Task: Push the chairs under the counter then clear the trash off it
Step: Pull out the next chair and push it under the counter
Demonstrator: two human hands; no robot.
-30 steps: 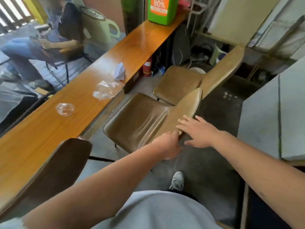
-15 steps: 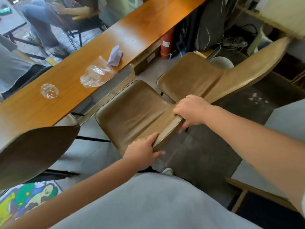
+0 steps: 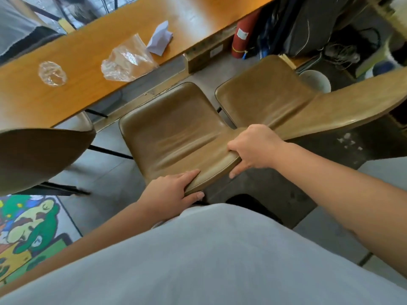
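The olive-brown padded leather chair (image 3: 174,133), standing short of the long wooden counter (image 3: 92,62), is gripped at its stiff backrest rim by left hand (image 3: 174,190) and right hand (image 3: 253,148), fingers clenched; judged rigid, moderately heavy.

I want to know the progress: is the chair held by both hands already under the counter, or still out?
Out. The chair's whole seat shows bare, clear of the counter edge; left hand and right hand grip its backrest.

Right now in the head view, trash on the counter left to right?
Crumpled clear plastic disc → clear plastic bag → crumpled white paper. All three lie on the wooden counter, beyond the chair that both hands hold.
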